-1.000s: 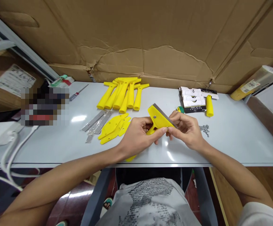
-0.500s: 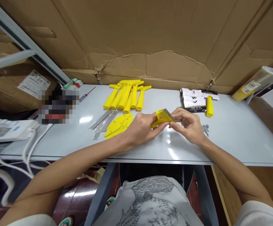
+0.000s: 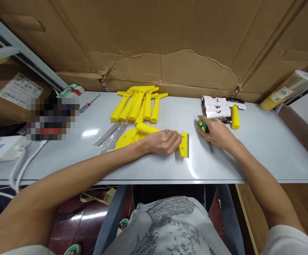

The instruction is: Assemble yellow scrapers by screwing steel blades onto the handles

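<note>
My left hand is closed around the handle of a yellow scraper, whose head points right with a metal blade along its edge and two screws showing. The handle's end sticks out behind the fist. My right hand grips a screwdriver by its green and yellow handle, its metal tip slanting down near the tabletop. Left of the left hand lie flat yellow plates, partly covered by the hand and handle, and several thin metal blades.
Several yellow scraper handles lie in a group at the back. Printed cards and a short yellow tube sit at the back right. Another screwdriver rests back left. A cardboard sheet stands behind the table.
The scraper has turned, and its handle is now in the left fist. My right hand has left its head, moved right and taken hold of the green and yellow screwdriver.
</note>
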{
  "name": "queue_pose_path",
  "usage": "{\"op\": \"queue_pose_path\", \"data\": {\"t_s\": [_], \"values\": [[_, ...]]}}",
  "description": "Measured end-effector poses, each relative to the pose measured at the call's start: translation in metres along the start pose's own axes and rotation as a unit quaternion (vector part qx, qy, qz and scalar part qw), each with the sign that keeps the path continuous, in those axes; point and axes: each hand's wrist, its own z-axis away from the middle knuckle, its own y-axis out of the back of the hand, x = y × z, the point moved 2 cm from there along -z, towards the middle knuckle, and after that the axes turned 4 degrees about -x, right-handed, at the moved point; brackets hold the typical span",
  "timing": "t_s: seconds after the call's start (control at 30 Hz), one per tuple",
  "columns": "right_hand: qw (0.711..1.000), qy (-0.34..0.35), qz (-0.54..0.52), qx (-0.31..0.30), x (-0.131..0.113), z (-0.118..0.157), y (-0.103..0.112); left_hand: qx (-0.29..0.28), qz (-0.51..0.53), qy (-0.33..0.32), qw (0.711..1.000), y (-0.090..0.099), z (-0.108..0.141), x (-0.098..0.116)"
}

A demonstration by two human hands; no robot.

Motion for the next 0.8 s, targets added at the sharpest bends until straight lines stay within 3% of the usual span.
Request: {"op": "queue_pose_path", "data": {"t_s": [0.07, 0.13, 0.27, 0.37, 0.5, 0.67, 0.8], "values": [[0.997, 0.029, -0.065, 0.008, -0.004, 0.001, 0.0, 0.014, 0.006, -0.005, 1.0, -0.002, 0.001, 0.002], [0.979, 0.053, -0.19, 0.056, -0.009, 0.003, 0.003, 0.023, 0.008, -0.002, 1.0, -0.003, 0.002, 0.002], [0.9, 0.076, -0.379, 0.199, -0.023, 0.008, 0.007, 0.026, -0.003, 0.002, 1.0, -0.001, 0.003, 0.001], [0.871, 0.099, -0.405, 0.259, -0.034, 0.013, 0.004, 0.014, 0.017, 0.0, 1.0, -0.001, 0.003, 0.002], [0.843, 0.129, -0.435, 0.29, -0.038, 0.014, 0.001, 0.016, 0.023, 0.005, 1.0, -0.002, 0.003, 0.003], [0.842, 0.129, -0.44, 0.283, -0.034, 0.011, -0.001, -0.011, 0.045, 0.008, 0.999, -0.001, 0.002, 0.002], [0.844, 0.133, -0.441, 0.275, -0.033, 0.01, -0.003, -0.002, 0.097, 0.022, 0.995, 0.0, 0.002, 0.001]]}}
